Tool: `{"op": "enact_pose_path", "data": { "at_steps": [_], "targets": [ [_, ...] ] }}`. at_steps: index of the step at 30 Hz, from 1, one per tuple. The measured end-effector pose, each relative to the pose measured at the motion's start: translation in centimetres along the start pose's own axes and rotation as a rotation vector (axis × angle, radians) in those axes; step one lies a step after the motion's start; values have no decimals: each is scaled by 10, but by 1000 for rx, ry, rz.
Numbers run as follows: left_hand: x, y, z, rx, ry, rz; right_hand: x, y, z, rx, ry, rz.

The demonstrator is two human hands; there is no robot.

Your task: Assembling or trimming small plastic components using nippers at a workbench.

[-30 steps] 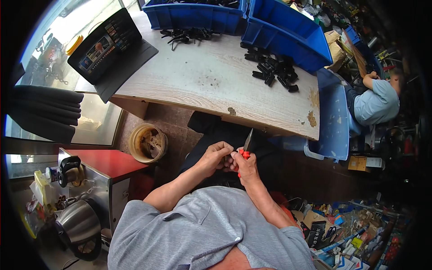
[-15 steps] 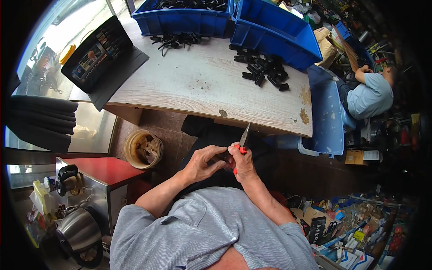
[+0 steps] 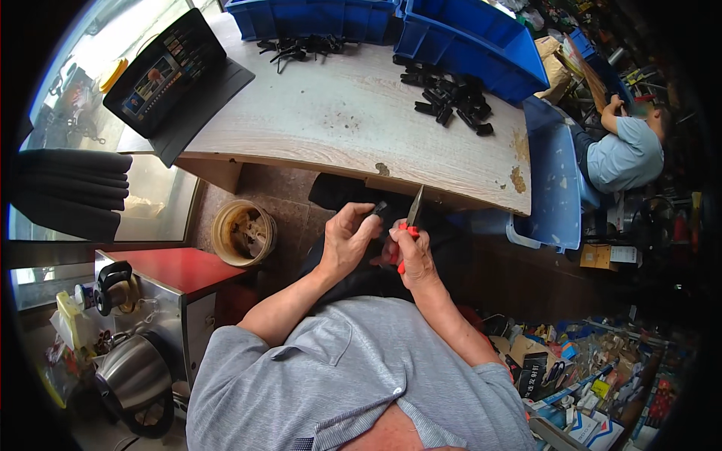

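In front of my body, below the table's near edge, my right hand (image 3: 415, 257) grips red-handled pliers (image 3: 414, 213), their long pointed grey jaws upward. Just to the left, my left hand (image 3: 348, 239) pinches a small black part (image 3: 380, 208) between thumb and fingertips. It stands a little apart from the pliers. On the table, a pile of black cylindrical parts (image 3: 451, 98) lies before the right blue bin (image 3: 474, 56). Thinner black pieces (image 3: 304, 48) are scattered before the left blue bin (image 3: 316, 24).
A folding-stand tablet (image 3: 167, 83) stands at the table's (image 3: 331, 131) left. Beneath is a dirty bucket (image 3: 243, 233). A red-topped cabinet (image 3: 169, 269) and steel kettle (image 3: 135, 376) are at my left. A large blue tub (image 3: 553, 180) adjoins the right end; a co-worker (image 3: 624, 154) sits beyond.
My hands have moved apart. The left has risen with the black part, which now shows at its fingertips, while the pliers stay in my right hand. The whole view has shifted slightly.
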State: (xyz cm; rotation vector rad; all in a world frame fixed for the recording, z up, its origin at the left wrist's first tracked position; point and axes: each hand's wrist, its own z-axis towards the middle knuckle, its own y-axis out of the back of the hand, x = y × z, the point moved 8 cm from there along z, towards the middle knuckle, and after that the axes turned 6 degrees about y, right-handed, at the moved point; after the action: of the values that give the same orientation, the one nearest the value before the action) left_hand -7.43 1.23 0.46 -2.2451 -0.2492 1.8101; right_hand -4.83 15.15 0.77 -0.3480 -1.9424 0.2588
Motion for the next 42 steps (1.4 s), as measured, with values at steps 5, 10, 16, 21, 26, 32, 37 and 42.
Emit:
{"op": "enact_pose_path", "data": {
  "at_steps": [5, 10, 16, 21, 26, 32, 37, 42],
  "targets": [
    [-7, 0, 10, -32, -29, -153, -15, -1, -1, 79, -37, -95],
    [-13, -1, 7, -87, -50, -116, -19, -10, -8, 43, -100, -231],
    [-14, -4, 7, -86, -83, -76, -26, -9, -6, 84, -66, -360],
    [-13, -5, 6, -111, -92, -83, -21, -11, -6, 70, -40, -413],
    [-10, -7, 7, -120, -90, -30, -37, 2, 0, 95, -52, -464],
    [-7, -6, 7, -130, -81, -15, -36, -3, -1, 122, -43, -484],
    [-1, -6, 7, -134, -94, 6, -40, -5, -5, 69, -97, -402],
    [-10, -13, 9, -95, -104, 234, -38, -1, -9, 46, -106, -322]
  ]
}}
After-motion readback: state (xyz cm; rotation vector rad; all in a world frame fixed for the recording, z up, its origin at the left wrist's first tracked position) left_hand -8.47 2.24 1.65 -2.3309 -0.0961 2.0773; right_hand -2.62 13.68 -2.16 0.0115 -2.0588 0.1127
